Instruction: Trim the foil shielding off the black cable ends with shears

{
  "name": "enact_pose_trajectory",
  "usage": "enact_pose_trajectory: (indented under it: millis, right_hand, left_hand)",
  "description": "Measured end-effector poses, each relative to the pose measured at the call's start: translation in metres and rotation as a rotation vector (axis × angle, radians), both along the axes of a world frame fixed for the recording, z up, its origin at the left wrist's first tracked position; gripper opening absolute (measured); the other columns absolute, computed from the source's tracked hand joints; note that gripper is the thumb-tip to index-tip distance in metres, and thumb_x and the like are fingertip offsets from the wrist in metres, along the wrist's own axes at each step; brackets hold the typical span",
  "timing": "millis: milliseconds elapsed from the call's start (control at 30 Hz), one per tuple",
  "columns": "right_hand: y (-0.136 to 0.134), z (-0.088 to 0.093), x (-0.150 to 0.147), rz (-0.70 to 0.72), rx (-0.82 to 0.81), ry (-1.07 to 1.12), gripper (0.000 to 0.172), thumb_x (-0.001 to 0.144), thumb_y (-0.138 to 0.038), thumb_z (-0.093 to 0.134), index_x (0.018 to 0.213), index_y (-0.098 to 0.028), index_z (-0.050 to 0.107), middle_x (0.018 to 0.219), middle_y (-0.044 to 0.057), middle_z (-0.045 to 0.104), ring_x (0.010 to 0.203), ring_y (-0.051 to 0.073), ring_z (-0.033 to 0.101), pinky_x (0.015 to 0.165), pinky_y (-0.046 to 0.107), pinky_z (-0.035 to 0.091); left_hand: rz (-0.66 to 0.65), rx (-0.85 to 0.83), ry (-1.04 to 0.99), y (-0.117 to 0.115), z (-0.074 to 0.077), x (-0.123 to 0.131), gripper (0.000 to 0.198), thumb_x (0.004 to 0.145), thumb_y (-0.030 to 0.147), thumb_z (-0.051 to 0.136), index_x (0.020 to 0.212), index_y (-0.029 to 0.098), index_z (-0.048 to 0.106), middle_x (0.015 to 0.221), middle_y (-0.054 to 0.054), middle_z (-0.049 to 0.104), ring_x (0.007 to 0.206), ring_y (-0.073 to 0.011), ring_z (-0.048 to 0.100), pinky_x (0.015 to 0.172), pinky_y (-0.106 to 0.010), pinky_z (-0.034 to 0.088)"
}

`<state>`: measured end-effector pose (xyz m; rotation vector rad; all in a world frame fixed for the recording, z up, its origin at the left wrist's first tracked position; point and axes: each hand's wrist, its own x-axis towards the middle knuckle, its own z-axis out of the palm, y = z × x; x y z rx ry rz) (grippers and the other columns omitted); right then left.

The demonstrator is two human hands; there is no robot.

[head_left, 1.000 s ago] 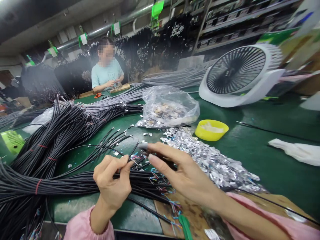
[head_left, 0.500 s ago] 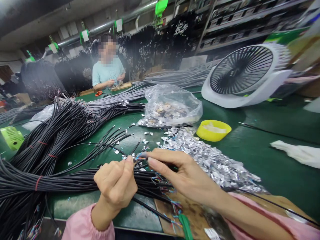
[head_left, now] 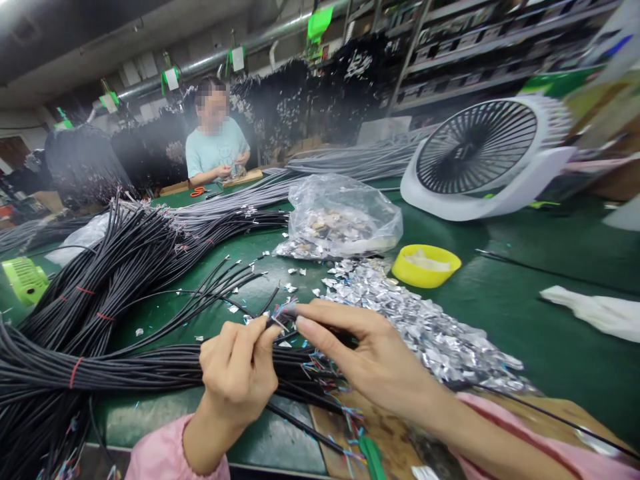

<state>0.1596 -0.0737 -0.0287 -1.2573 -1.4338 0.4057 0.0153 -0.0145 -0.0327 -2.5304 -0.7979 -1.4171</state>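
My left hand [head_left: 240, 367] pinches the end of a black cable, with thin colored wires [head_left: 284, 312] fanning out just past its fingertips. Close on the right, my right hand [head_left: 365, 340] has thumb and forefinger at those same wires; its forefinger wears a grey covering at the tip. Beneath both hands lies a thick bundle of black cables [head_left: 150, 365], bound with a red tie, its stripped ends showing colored wires. Scraps of silver foil [head_left: 430, 327] are heaped beyond my right hand.
A clear plastic bag [head_left: 345, 217] of scraps, a yellow dish [head_left: 425, 267] and a white fan [head_left: 480, 160] stand beyond. Green-handled tool [head_left: 371, 459] lies on a wooden board [head_left: 330, 430]. Across the table [head_left: 510, 280] sits a person [head_left: 215, 150] handling something small.
My left hand has shifted slightly right, and its fingertips have moved on the cable end. The colored wires now stand more spread between the hands. The view has tilted slightly.
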Motion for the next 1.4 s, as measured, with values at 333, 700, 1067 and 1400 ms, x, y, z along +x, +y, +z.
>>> enact_pose_trajectory:
  millis: [333, 700, 1067, 1400]
  right_hand:
    - [0.000, -0.001, -0.001, -0.025, 0.065, -0.086, 0.022, 0.085, -0.022, 0.050, 0.081, -0.022, 0.072, 0.060, 0.002, 0.063, 0.057, 0.016, 0.059, 0.049, 0.025, 0.045]
    - [0.004, 0.010, 0.000, -0.078, -0.099, 0.163, 0.027, 0.073, -0.041, 0.062, 0.061, -0.018, 0.053, 0.054, -0.003, 0.047, 0.049, 0.010, 0.041, 0.046, 0.022, 0.035]
    - [0.011, 0.004, 0.005, 0.206, -0.165, 0.290, 0.020, 0.071, -0.034, 0.060, 0.066, -0.018, 0.048, 0.059, -0.003, 0.044, 0.055, 0.011, 0.038, 0.051, 0.023, 0.030]
    - [0.016, -0.001, 0.005, 0.099, -0.059, 0.117, 0.018, 0.077, -0.031, 0.052, 0.066, -0.019, 0.045, 0.056, -0.003, 0.039, 0.050, 0.011, 0.037, 0.047, 0.024, 0.032]
  left_hand:
    - [-0.280, -0.765, -0.116, 0.005, -0.002, 0.000, 0.039, 0.090, 0.027, 0.042, 0.057, 0.016, 0.058, 0.047, 0.000, 0.052, 0.035, -0.0067, 0.043, 0.036, -0.020, 0.030]
    - [-0.283, -0.700, -0.147, -0.001, -0.006, 0.008, 0.012, 0.077, 0.023, 0.063, 0.070, 0.017, 0.069, 0.055, 0.001, 0.058, 0.046, -0.0077, 0.050, 0.045, -0.020, 0.039]
    - [-0.369, -0.873, -0.255, 0.013, -0.007, 0.011, 0.002, 0.069, 0.019, 0.069, 0.067, 0.018, 0.069, 0.056, 0.003, 0.058, 0.049, -0.0083, 0.052, 0.046, -0.019, 0.039]
    - [-0.301, -0.790, -0.054, 0.007, -0.001, 0.012, 0.031, 0.086, 0.024, 0.046, 0.059, 0.015, 0.059, 0.052, 0.002, 0.049, 0.050, -0.0084, 0.045, 0.049, -0.020, 0.032]
